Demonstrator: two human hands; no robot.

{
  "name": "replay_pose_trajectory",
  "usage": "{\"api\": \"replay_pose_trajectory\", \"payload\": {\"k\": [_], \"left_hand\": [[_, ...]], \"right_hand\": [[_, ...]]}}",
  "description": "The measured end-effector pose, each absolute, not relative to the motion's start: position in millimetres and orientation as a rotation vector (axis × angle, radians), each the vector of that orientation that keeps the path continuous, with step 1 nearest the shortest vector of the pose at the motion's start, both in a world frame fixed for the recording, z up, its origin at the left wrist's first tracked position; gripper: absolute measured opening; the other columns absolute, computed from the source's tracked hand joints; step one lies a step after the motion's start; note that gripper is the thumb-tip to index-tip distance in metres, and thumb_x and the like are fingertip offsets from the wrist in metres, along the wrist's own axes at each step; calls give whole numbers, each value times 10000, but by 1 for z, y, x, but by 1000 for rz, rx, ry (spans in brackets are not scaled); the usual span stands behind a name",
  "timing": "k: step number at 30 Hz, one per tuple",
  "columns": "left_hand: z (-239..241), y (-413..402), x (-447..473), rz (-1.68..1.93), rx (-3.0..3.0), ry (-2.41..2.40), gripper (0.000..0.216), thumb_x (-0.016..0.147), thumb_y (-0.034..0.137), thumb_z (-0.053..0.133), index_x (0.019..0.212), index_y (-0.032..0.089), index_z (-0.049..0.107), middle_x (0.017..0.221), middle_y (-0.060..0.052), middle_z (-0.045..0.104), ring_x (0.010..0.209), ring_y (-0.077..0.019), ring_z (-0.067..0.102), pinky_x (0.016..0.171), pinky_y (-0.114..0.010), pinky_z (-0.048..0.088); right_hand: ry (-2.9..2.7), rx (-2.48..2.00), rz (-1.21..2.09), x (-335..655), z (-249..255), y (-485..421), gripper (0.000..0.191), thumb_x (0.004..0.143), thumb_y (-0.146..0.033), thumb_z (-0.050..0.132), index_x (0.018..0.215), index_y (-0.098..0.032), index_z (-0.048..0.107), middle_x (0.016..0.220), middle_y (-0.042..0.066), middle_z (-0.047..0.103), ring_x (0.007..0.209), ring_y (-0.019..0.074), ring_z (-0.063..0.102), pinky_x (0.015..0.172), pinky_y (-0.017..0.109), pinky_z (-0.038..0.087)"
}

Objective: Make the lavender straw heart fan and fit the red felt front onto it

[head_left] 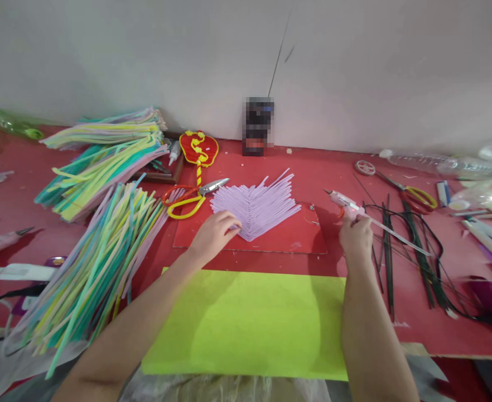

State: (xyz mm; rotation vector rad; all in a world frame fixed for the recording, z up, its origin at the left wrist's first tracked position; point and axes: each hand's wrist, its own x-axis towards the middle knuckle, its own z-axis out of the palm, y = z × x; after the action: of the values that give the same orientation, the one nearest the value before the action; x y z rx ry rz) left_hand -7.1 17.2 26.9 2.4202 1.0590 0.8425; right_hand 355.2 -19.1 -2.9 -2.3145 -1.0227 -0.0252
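A fan-shaped piece made of lilac paper strips point(257, 207) lies on a red board point(296, 237) in the middle of the red table. My left hand point(213, 234) rests on the piece's left edge with its fingers curled over the strips. My right hand point(355, 234) is closed round the handle of a pink glue gun point(346, 204), whose nozzle points left toward the lilac piece. A long clear glue stick point(400, 235) sticks out of the gun's back to the right.
A lime-green sheet point(250, 324) lies at the near edge. Piles of pastel strips point(99, 251) fill the left side. Orange-and-yellow scissors point(189, 198) lie left of the lilac piece. Dark green wires point(417, 251), more scissors point(413, 192) and plastic bottles point(447, 164) lie on the right.
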Motion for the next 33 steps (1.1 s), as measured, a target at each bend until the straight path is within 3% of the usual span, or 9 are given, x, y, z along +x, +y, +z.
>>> {"api": "replay_pose_trajectory", "payload": {"k": [5, 12, 18, 22, 25, 28, 33], "left_hand": [[30, 11, 3, 574, 2640, 870, 73, 874, 202, 569, 879, 174, 636, 888, -33, 646, 844, -169, 606, 780, -324, 467], [23, 7, 10, 531, 2719, 870, 76, 871, 210, 575, 870, 159, 631, 883, -34, 645, 848, -174, 591, 760, -314, 437], [19, 3, 15, 484, 2766, 929, 119, 886, 219, 545, 861, 139, 630, 878, -54, 626, 856, -191, 580, 771, -331, 433], [18, 3, 13, 485, 2792, 915, 136, 903, 203, 516, 893, 143, 637, 893, -53, 627, 866, -189, 575, 764, -329, 423], [18, 4, 10, 492, 2783, 894, 153, 914, 198, 497, 913, 148, 641, 894, -42, 633, 853, -173, 565, 757, -314, 416], [18, 5, 8, 477, 2773, 876, 169, 925, 199, 476, 928, 150, 638, 898, -37, 633, 860, -169, 554, 767, -305, 417], [19, 7, 5, 470, 2749, 832, 186, 935, 196, 450, 939, 147, 628, 915, -34, 632, 863, -162, 546, 792, -298, 424]], "right_hand": [[-1045, -2207, -65, 346, 5, -20, 362, 838, -436, 394, 1054, -148, 426, 952, 162, 579, 895, 302, 572, 784, 452, 439], [-1117, -2253, -41, 348, -11, -24, 227, 776, -306, 441, 924, -139, 488, 935, 178, 555, 971, 311, 519, 861, 477, 409], [-1222, -2165, -330, 332, 8, -26, 268, 807, -387, 521, 860, -140, 612, 902, 173, 568, 965, 309, 502, 865, 473, 401], [-1569, -1735, 75, 274, 17, -24, 193, 841, -335, 541, 794, -181, 646, 783, 57, 581, 649, 160, 536, 640, 312, 474], [-1848, -1420, 378, 229, 12, -28, 151, 879, -274, 534, 871, -200, 665, 826, 46, 609, 708, 148, 577, 673, 281, 497], [-1958, -1235, 487, 205, 4, -33, 156, 901, -213, 505, 908, -213, 661, 886, 54, 616, 836, 158, 600, 779, 292, 514], [-1961, -1193, 504, 201, -5, -33, 167, 906, -183, 491, 897, -216, 655, 892, 53, 605, 848, 159, 604, 789, 301, 526]]}}
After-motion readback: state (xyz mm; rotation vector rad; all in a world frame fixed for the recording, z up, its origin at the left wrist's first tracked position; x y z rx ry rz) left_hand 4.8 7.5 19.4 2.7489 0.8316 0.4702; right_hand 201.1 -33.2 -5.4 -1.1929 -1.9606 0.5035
